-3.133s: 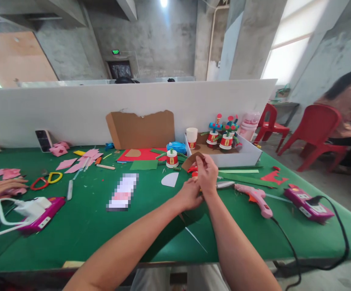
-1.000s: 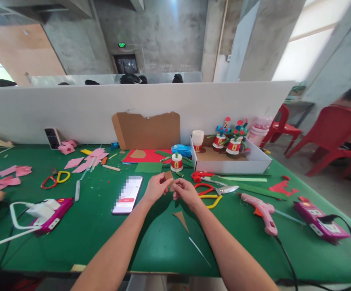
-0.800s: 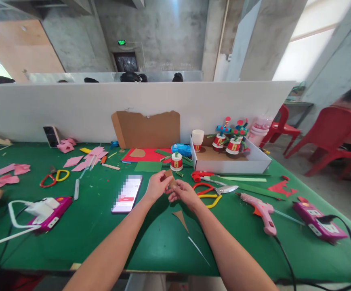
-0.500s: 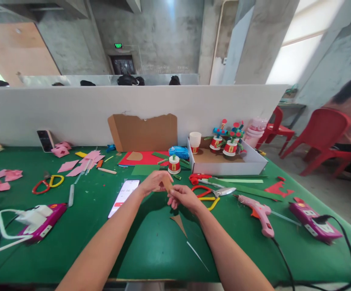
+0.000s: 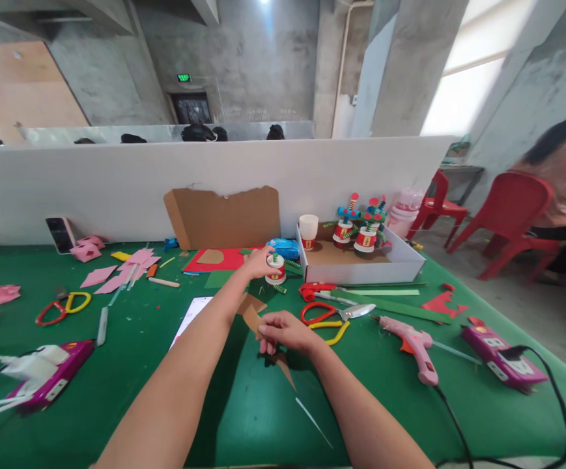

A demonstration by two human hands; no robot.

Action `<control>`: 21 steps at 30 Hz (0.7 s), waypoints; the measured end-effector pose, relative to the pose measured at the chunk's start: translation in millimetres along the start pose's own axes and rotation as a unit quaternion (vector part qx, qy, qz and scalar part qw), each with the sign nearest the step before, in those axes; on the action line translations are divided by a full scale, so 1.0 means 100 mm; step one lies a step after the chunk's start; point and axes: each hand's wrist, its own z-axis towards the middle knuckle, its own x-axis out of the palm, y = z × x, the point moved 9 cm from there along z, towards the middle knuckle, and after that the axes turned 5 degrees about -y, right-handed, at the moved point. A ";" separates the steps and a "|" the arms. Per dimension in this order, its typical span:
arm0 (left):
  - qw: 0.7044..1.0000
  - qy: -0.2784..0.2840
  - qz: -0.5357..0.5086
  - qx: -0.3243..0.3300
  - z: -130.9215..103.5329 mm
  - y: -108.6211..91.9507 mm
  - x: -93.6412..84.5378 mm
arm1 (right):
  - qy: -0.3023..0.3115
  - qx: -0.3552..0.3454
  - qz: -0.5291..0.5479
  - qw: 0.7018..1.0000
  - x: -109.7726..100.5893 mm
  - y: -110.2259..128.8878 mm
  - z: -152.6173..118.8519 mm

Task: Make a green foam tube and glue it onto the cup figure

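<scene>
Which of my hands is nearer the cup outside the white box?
Left. Your left hand is right beside the cup, fingers at its side; your right hand holds brown card, closer to you.

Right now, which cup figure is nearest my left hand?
The cup figure on the green table, outside the white box; the other cup figures stand inside it.

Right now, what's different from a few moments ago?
The left hand has let go of the curved brown cardboard piece and moved forward to the small red-and-white paper cup with green springs. The right hand still holds the piece. The pink glue gun and open white cardboard box stayed put.
</scene>
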 end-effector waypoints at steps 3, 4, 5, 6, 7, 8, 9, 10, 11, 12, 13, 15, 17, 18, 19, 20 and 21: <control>1.000 -0.019 -0.009 -0.020 0.01 0.00 0.01 | 0.006 0.011 -0.009 1.000 0.02 -0.02 0.01; 0.999 -0.032 -0.018 -0.027 0.00 0.01 -0.03 | 0.008 0.015 -0.013 1.000 0.03 -0.03 0.01; 0.998 -0.049 -0.032 -0.033 -0.01 0.02 -0.08 | 0.010 0.017 -0.016 1.000 0.03 -0.03 0.01; 0.996 -0.068 -0.050 -0.037 -0.03 0.04 -0.15 | 0.010 0.018 -0.018 1.000 0.04 -0.03 0.01; 0.993 -0.086 -0.072 -0.036 -0.06 0.06 -0.23 | 0.008 0.016 -0.020 1.000 0.04 -0.03 0.00; 0.990 -0.101 -0.096 -0.032 -0.10 0.09 -0.31 | 0.008 0.014 -0.022 1.000 0.03 -0.02 0.00; 0.986 -0.111 -0.118 -0.026 -0.16 0.12 -0.40 | 0.008 0.012 -0.023 1.000 0.03 0.00 -0.01; 0.984 -0.115 -0.135 -0.020 -0.23 0.15 -0.47 | 0.006 0.009 -0.023 1.000 0.01 0.01 -0.02; 0.982 -0.115 -0.148 -0.019 -0.31 0.20 -0.54 | -0.001 0.005 -0.021 1.000 -0.02 0.04 -0.02; 0.982 -0.108 -0.156 -0.022 -0.40 0.24 -0.59 | -0.022 -0.004 -0.014 1.000 -0.09 0.07 -0.02; 0.982 -0.101 -0.156 -0.032 -0.50 0.30 -0.63 | -0.057 -0.018 -0.001 0.998 -0.19 0.11 -0.02; 0.986 -0.084 -0.134 -0.055 -0.69 0.39 -0.67 | -0.178 -0.057 0.042 0.982 -0.50 0.20 -0.06; 0.989 -0.071 -0.104 -0.076 -0.84 0.45 -0.68 | -0.303 -0.085 0.094 0.945 -0.80 0.23 -0.14; 0.990 -0.064 -0.091 -0.083 -0.90 0.46 -0.67 | -0.338 -0.083 0.111 0.931 -0.88 0.21 -0.17; 0.991 -0.057 -0.082 -0.087 -0.94 0.46 -0.65 | -0.361 -0.077 0.124 0.921 -0.94 0.18 -0.19; 0.992 -0.051 -0.074 -0.087 -0.97 0.45 -0.63 | -0.371 -0.067 0.132 0.917 -0.96 0.15 -0.19; 0.993 -0.046 -0.066 -0.086 -0.98 0.44 -0.60 | -0.374 -0.058 0.135 0.916 -0.97 0.13 -0.19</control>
